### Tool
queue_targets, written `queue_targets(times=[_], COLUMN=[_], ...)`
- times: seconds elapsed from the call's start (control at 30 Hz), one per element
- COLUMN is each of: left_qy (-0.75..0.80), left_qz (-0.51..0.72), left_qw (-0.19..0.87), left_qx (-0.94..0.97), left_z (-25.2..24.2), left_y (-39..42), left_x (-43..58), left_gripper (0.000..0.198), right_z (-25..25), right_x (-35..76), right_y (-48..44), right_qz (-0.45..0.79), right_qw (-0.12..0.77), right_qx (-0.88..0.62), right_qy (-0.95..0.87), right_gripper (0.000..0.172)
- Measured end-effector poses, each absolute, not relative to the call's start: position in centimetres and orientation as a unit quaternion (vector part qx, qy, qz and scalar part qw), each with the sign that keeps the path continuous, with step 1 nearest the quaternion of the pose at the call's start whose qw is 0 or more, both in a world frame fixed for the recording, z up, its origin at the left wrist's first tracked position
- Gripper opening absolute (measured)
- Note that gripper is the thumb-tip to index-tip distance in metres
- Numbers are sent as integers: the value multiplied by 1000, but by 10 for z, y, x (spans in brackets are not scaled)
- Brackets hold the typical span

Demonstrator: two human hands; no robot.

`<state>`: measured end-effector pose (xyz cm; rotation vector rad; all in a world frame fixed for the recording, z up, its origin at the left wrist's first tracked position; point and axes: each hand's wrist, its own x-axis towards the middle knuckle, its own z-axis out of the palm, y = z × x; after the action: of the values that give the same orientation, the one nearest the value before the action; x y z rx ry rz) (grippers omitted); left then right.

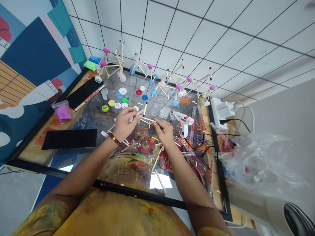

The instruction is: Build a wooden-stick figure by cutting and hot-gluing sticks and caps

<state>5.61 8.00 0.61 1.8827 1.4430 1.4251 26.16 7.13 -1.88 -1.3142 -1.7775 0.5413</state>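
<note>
My left hand (124, 124), with a beaded bracelet at the wrist, pinches a small frame of pale wooden sticks (147, 120). One of its sticks points up and has a black tip. The thumb and fingers of my right hand (164, 131) are closed on the far end of the same frame. Both hands hold it above the glass tabletop. Right of my right hand lies a white glue gun (184, 123), nozzle toward the back left. Loose sticks (160, 182) lie below the hands. Coloured bottle caps (124, 100) are scattered beyond my left hand.
Several stick models with cap wheels and pink pieces (178, 87) stand along the tiled wall. Red-handled scissors (164, 163) lie beside my right forearm. Black strips (69, 139) are at left. A power strip (218, 111) and plastic bags (261, 160) sit at right, with cables crossing the table.
</note>
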Motion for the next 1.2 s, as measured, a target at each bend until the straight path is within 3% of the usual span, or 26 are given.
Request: queue_targets(times=[0.2,0.37,0.63,1.2], left_qy=[507,503,511,505], left_qz=[506,510,504,488], left_qw=[187,182,182,188], left_qx=[672,673,672,686], left_z=[7,6,6,10], left_y=[79,79,80,78], left_x=[56,56,55,53], left_gripper=[15,16,17,21], right_z=[-26,-25,-23,-21], right_x=[258,258,259,260], right_y=[72,72,71,72], right_qz=[243,214,156,200], right_qw=[459,462,458,471], right_qx=[-548,-552,-539,-541], right_qy=[-656,-661,-690,-667], right_gripper=[31,21,19,17])
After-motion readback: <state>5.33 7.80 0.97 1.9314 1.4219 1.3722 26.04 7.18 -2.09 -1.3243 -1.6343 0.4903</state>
